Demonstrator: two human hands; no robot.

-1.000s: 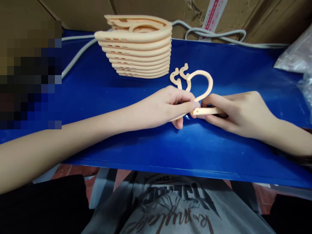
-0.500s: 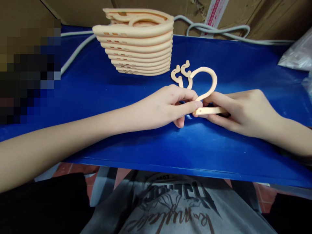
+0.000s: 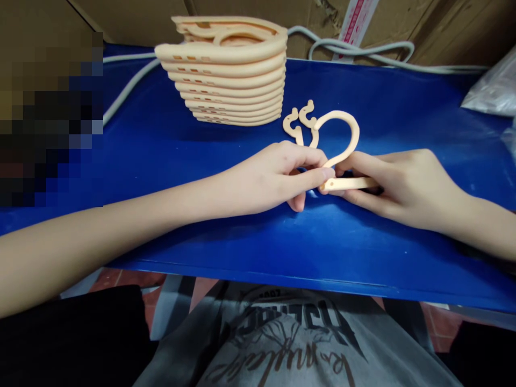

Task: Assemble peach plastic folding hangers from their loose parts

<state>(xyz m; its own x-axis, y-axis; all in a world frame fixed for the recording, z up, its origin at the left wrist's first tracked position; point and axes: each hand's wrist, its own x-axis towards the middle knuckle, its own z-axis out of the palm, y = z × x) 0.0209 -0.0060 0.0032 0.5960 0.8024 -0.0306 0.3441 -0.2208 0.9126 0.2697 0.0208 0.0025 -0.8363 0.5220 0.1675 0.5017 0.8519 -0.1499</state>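
Observation:
Both my hands are on a cream plastic folding clothes hanger (image 3: 353,131) over the blue tabletop. My left hand (image 3: 278,174) pinches it near the base of its curved hook, thumb on top. My right hand (image 3: 407,183) is closed around a short straight arm of the hanger that points right. Behind my left fingers, two small curled ends (image 3: 291,124) of the same colour stick up; where they join is hidden by the hand. The hanger's middle is mostly covered by my fingers.
A tall stack of cream folded hangers (image 3: 229,80) stands at the back of the blue table (image 3: 242,242). Grey-white cable (image 3: 363,52) runs along the back edge by cardboard (image 3: 435,32). Clear plastic bags (image 3: 492,86) lie at the far right. The left back corner is pixelated.
Hardly anything differs. Both hands keep the same hold on the hanger, and the view has shifted very slightly.

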